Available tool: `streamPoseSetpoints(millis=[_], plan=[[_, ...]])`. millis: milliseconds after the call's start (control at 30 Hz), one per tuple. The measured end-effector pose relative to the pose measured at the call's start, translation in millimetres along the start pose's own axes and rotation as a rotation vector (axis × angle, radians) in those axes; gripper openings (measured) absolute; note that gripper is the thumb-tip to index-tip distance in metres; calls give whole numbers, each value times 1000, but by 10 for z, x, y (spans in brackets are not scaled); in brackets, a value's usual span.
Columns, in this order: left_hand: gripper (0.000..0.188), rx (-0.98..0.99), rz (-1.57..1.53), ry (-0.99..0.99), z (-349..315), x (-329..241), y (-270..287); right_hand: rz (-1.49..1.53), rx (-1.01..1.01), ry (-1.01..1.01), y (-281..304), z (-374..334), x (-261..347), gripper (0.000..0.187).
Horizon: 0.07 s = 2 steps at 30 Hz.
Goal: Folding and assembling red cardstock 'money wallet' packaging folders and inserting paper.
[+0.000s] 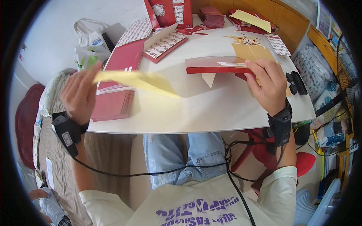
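Over the left part of the white table [169,116], my left hand [80,95] pinches a yellow sheet of paper [137,80], which is smeared by motion and slants toward the middle. On the other side, my right hand [267,83] grips the right end of a flat red panel [218,69] with a greyish, glossy top, between thumb and fingers. A white strip lies along that top. Below the panel hangs a small cream flap [208,79]; I cannot tell whether it is attached. The panel is held above the tabletop, apart from the yellow sheet.
Red card stacks [112,106] lie at the left, beside a patterned box [166,46]. Red boxes [183,17] and a red pile with yellow paper [252,19] stand at the back. Small scraps [247,40] lie near brown card [247,52]. Black cables [181,169] cross my lap.
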<state>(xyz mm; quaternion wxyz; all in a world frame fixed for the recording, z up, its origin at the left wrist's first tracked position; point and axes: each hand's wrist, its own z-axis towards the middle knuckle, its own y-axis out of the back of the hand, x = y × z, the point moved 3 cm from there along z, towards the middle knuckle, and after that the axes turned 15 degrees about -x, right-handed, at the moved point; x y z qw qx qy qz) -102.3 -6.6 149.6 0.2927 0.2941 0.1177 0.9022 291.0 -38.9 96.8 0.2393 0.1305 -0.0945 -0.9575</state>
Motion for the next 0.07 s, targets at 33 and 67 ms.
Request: streamPoseSetpoints(millis=[33,67], plan=[[52,-46,93,12,-7,73,11,-1,5,-1,6,4,3,34],[54,-89,148,16,-12,128,3,12,6,-2,3,-7,-5,34]])
